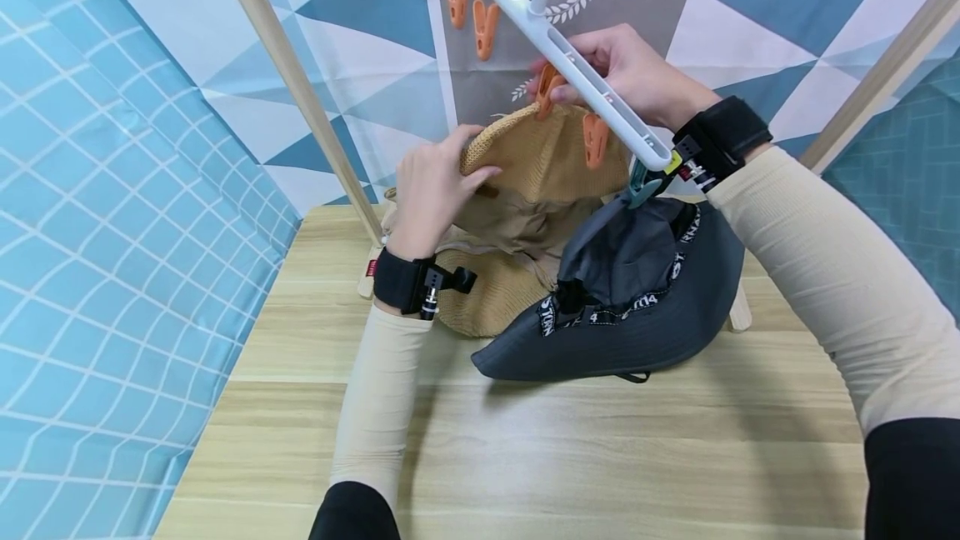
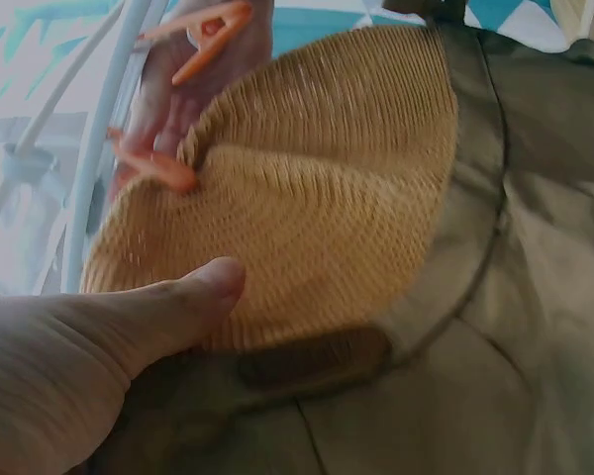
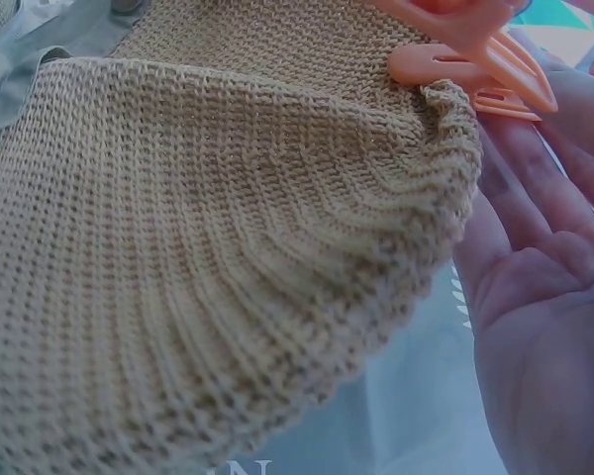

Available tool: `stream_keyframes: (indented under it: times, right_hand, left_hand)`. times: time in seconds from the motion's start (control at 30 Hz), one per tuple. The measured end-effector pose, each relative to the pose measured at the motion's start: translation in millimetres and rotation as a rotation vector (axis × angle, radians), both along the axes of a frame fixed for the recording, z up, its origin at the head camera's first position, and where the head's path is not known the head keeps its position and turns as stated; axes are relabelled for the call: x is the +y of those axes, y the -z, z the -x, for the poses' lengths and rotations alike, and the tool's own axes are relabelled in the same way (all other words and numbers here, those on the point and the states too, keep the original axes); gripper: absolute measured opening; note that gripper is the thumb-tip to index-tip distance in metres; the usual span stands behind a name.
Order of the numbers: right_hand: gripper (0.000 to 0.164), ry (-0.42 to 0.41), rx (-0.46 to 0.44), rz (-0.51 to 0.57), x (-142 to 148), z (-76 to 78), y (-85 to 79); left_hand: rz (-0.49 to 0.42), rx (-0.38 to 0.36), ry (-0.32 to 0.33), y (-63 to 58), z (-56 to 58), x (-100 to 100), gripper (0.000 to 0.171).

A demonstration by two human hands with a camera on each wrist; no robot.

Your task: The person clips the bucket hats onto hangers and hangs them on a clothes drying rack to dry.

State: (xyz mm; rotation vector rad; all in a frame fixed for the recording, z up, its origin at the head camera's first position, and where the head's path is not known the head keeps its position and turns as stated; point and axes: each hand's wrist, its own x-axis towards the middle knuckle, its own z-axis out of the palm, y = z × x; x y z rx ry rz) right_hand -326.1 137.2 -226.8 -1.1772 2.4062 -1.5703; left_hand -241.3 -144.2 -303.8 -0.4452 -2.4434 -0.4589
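A tan knitted sun hat (image 1: 517, 148) with a fabric inner side hangs below the white hanger bar (image 1: 570, 57). My left hand (image 1: 431, 186) pinches its brim at the left, thumb (image 2: 203, 297) on the inner face and fingers hidden behind. At the top of the brim, my right hand (image 1: 626, 69) pinches an orange clothespin (image 1: 549, 90) between thumb and fingers. In the right wrist view this clothespin (image 3: 441, 67) bites the ribbed brim edge. Beside it, another orange clothespin (image 1: 596, 140) hangs from the bar.
A dark bucket hat (image 1: 637, 290) with lettered trim hangs from a teal clothespin (image 1: 641, 184), in front of the tan hat. More orange clothespins (image 1: 486, 28) hang at the left. Wooden posts (image 1: 300, 90) flank the hanger above a wooden table (image 1: 600, 457).
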Motion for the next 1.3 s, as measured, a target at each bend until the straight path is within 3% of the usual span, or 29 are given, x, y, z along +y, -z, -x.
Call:
stream_keyframes:
  times: [0.13, 0.27, 0.5, 0.77, 0.97, 1.3]
  right_hand:
    - [0.036, 0.001, 0.005, -0.004, 3, 0.1, 0.0]
    - [0.036, 0.004, -0.006, -0.008, 4, -0.5, -0.4]
    - [0.038, -0.005, -0.019, -0.026, 13, -1.2, 0.7]
    - [0.057, 0.085, -0.074, -0.137, 53, 1.1, 0.9]
    - [0.058, 0.133, -0.060, -0.255, 85, -6.8, 5.6]
    - [0.053, 0.167, 0.002, -0.106, 121, -28.5, 11.3]
  left_hand:
    - [-0.044, -0.019, 0.025, 10.1, -2.0, -18, 0.050]
    - [-0.074, 0.028, 0.049, 19.3, -3.3, -32, 0.040]
    - [-0.067, 0.083, 0.096, 31.1, -2.3, -35, 0.021]
    - [-0.069, 0.088, 0.096, 38.3, -4.5, -34, 0.025]
    - [-0.059, 0.071, 0.087, 40.1, -6.9, -37, 0.032]
    - [-0.066, 0.058, 0.066, 39.2, -8.9, -43, 0.034]
